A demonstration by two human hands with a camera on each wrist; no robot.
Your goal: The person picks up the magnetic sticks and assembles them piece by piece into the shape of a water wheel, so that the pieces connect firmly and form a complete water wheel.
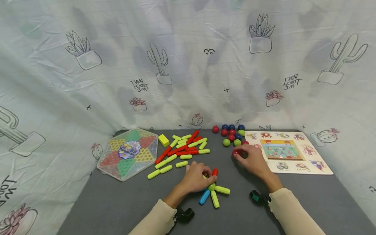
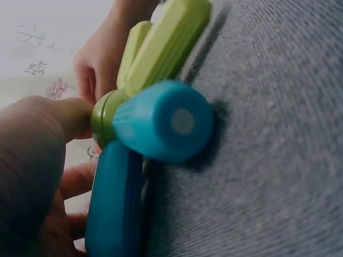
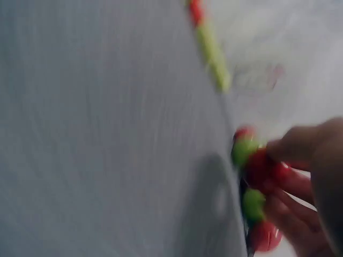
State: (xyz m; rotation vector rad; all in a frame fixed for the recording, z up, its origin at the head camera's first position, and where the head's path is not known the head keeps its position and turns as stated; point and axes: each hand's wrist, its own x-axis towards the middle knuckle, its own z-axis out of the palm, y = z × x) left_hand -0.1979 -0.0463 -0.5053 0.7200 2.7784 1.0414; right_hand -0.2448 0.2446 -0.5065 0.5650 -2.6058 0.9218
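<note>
My left hand (image 1: 196, 178) grips a star-shaped build of toy sticks around a green ball (image 2: 104, 120), low over the table; the thumb presses the ball. Blue sticks (image 1: 204, 197), yellow-green sticks (image 1: 222, 190) and a red stick (image 1: 215, 171) spread out from the ball. Part of the build is hidden behind the fingers. A red ball (image 3: 262, 168) is pinched between thumb and fingers of my right hand (image 1: 253, 160), at the near side of a group of red, green and blue balls (image 1: 231, 137). The right wrist view is blurred.
Loose yellow-green sticks (image 1: 166, 169) and red sticks (image 1: 163, 155) lie mid-table, with a yellow block (image 1: 163, 140) behind them. At the left is a hexagonal board (image 1: 126, 156) under clear plastic. A picture board (image 1: 311, 168) lies at the right. A printed curtain (image 1: 188, 65) hangs behind.
</note>
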